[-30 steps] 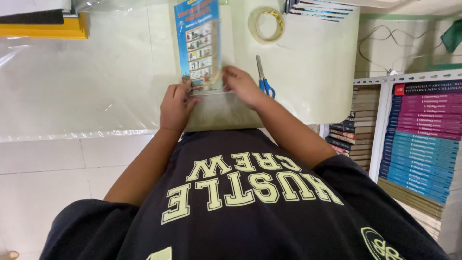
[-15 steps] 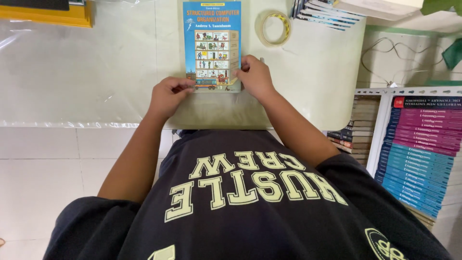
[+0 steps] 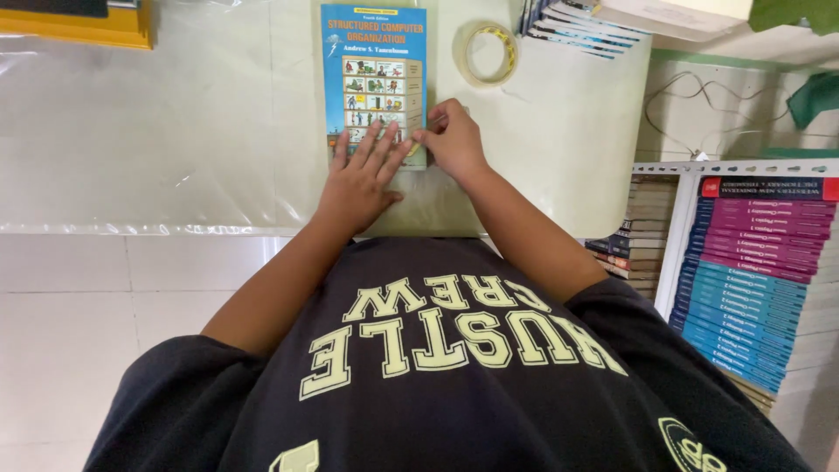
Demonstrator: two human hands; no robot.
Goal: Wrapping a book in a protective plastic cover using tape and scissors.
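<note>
Since half a second ago: left hand (image 3: 360,179) has shifted from the book's lower left corner onto its cover; right hand (image 3: 450,140) has moved down to the lower right corner; book itself barely changed in place.

Book (image 3: 374,61): blue paperback, cover up, panel of small pictures in the middle. Lies flat on a clear plastic sheet (image 3: 175,149) spread over a pale table (image 3: 577,131), long side running away from the person, near the table's middle.

Left hand: open and flat, fingers spread, fingertips pressing on the lower part of the cover, palm resting on the sheet just below the book. Grips nothing.

Right hand: loosely curled, fingertips at the book's lower right edge, touching it. Whether it pinches the cover or the sheet cannot be told.

Roll of clear tape (image 3: 488,52): lies flat on the table, just right of the book, apart from it.

Stack of thin booklets (image 3: 577,26): at the table's far right corner, fanned.

Yellow object (image 3: 79,22): far left edge of the table, well apart from the book.

Shelf of books (image 3: 752,262): right of the table, spines in purple and blue rows.

Person: dark shirt with pale lettering, seen from above.
</note>
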